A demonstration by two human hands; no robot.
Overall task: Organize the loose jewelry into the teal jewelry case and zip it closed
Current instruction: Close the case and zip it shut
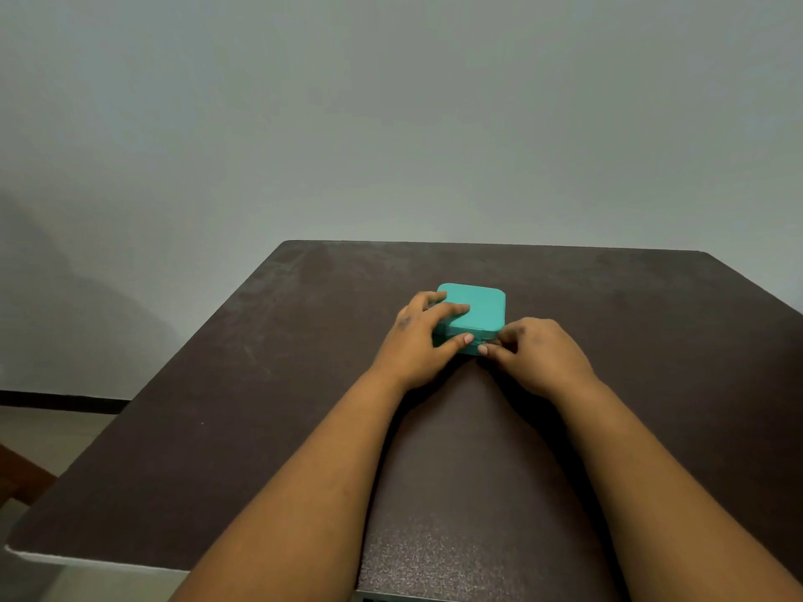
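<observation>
Teal and square with rounded corners, the jewelry case (478,308) lies flat on the dark brown table (260,406), with its lid down, and both hands are on it. The left hand (419,341) covers the left part of the case: its fingers (452,311) lie nearly straight over the lid, the tips reaching about to the middle of the top face, and one finger goes along the far left corner. The thumb of this hand lies along the near side wall, below the edge of the lid, so the case sits between the fingers above and the thumb in front. The right hand (536,354) is at the near right corner of the case. Its fingers are curled, and the thumb and forefinger come together in a pinch just at the side wall, close beside the tip of the left thumb. Something small and pale shows between them, probably the zipper pull, but it is too small to tell with certainty. The far right part of the lid is outside all the fingers and stays uncovered. Both forearms are bare and reach over the table from the near edge.
</observation>
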